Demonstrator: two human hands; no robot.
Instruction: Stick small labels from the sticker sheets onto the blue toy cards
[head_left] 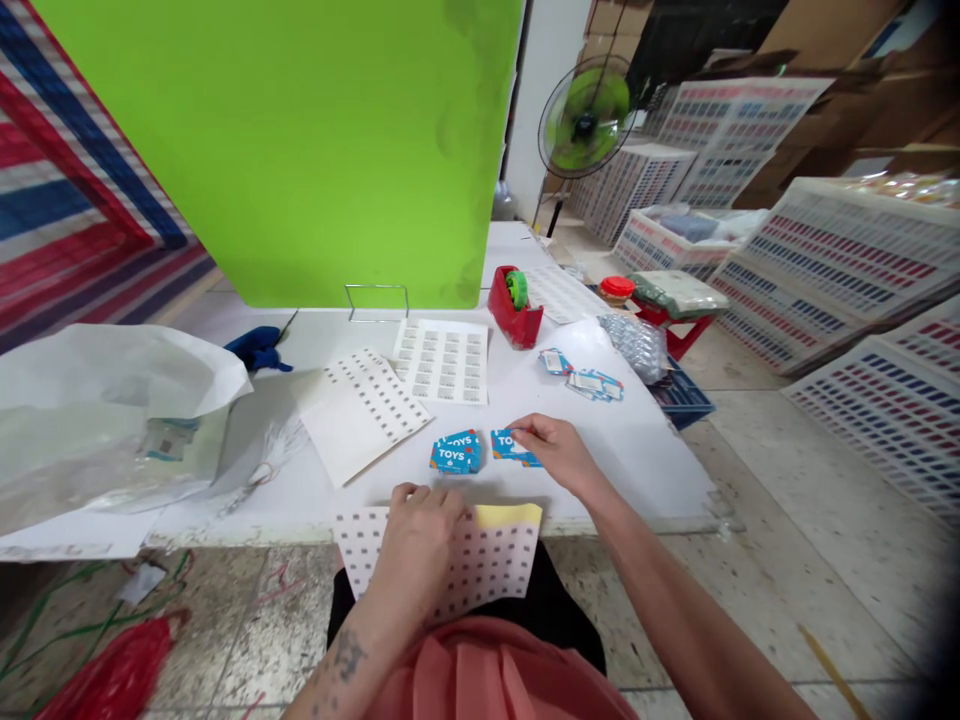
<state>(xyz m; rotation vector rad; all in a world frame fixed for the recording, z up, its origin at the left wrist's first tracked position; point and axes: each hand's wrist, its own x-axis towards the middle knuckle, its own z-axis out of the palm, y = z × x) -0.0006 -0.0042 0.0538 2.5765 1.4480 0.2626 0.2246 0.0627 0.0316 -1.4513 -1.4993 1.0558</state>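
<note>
My left hand is closed over the upper edge of a sticker sheet, its fingertips partly hidden. Rows of small dark labels cover the sheet, which hangs over the table's front edge above my lap; a yellowish strip shows along its top. With thumb and fingers together, my right hand holds a blue "TOYS" card, low over the tabletop. Just left of it lies a small overlapping pile of blue "TOYS" cards. Farther back on the right are more blue-edged cards with pale faces up.
Label sheets lie mid-table, below a tall green board. A red tape dispenser stands behind. Left are a plastic bag and a blue-handled tool. At right sit bubble wrap, a blue basket and white crates.
</note>
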